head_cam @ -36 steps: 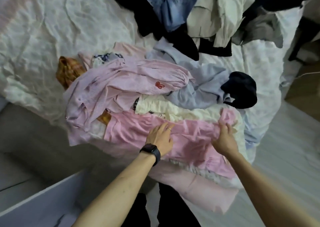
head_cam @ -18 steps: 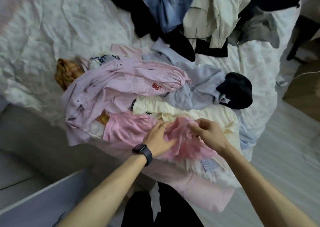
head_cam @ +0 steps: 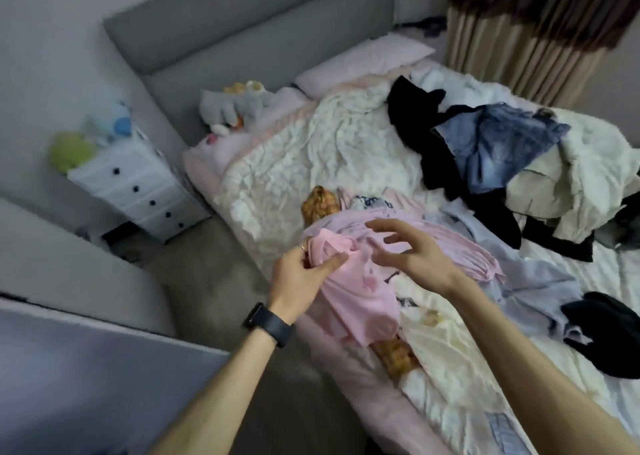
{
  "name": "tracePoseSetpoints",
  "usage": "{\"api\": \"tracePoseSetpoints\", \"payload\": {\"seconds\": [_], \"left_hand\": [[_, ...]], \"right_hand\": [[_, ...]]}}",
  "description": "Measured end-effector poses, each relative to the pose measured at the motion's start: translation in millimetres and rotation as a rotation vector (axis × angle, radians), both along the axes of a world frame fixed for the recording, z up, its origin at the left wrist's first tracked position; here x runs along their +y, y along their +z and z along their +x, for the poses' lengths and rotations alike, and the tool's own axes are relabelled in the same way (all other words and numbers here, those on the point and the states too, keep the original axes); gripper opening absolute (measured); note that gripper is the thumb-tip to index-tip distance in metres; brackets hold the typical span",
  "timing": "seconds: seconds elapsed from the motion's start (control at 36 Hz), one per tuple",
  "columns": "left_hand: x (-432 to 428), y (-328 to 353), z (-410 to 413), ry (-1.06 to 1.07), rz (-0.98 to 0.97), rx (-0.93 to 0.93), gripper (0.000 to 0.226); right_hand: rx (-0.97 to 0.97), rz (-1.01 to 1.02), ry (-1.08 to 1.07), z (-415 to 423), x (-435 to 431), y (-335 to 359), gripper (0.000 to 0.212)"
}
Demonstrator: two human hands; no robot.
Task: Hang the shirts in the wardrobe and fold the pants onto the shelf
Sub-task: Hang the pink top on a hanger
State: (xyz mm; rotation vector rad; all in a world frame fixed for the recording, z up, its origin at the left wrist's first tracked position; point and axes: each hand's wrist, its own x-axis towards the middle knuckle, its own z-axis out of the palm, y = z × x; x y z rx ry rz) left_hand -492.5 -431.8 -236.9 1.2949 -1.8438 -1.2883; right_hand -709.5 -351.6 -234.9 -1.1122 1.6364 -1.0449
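Gripping a bunched fold of the pink shirt, the left hand has its fingers curled round the cloth and its thumb laid across the front of the wad. A black watch sits on that wrist. The shirt hangs down from the grip over the near edge of the bed, on top of the heap of tops lying there. The right hand hovers just beside the bunch with its fingers spread and slightly bent, holding nothing. Under and behind the two hands lies a lilac striped shirt, with an orange plaid garment poking out at the heap's far end and again below the pink shirt. A pale grey-blue shirt spreads to the right, and beyond it a black garment lies crumpled. Farther up the white quilt is a second pile, well apart from the hands: blue jeans on black clothing, beside cream trousers or a similar cream piece. Soft toys rest against the grey headboard, and a white drawer unit stands on the floor to the left of the bed.
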Motion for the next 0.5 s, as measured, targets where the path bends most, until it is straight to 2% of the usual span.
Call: {"api": "tracePoseSetpoints", "payload": {"seconds": [0.11, 0.19, 0.25, 0.33, 0.36, 0.42, 0.5], "left_hand": [[-2.6, 34.5, 78.4, 0.102, -0.026, 0.122, 0.025], [12.0, 53.8, 139.3, 0.196, -0.035, 0.160, 0.022], [22.7, 62.4, 173.8, 0.237, -0.044, 0.159, 0.019], [39.3, 72.3, 220.2, 0.388, -0.063, 0.124, 0.032], [45.9, 73.9, 238.8, 0.458, -0.088, 0.114, 0.033], [60.6, 75.3, 279.4, 0.581, -0.152, 0.096, 0.033], [90.9, 73.9, 341.5, 0.748, -0.177, 0.083, 0.036]], "right_hand": [[0.133, -0.023, 0.152, 53.7, -17.5, 13.0, 0.078], [0.249, -0.085, 0.371, 108.6, -38.7, 26.0, 0.091], [0.314, -0.122, 0.529, 146.9, -54.0, 33.0, 0.080], [0.467, -0.216, 0.625, 201.5, -67.8, 40.1, 0.032], [0.500, -0.234, 0.637, 220.2, -67.8, 42.6, 0.026], [0.490, -0.269, 0.636, 252.8, -64.3, 47.9, 0.020], [0.462, -0.408, 0.645, 299.4, -56.5, 57.8, 0.027]]}}
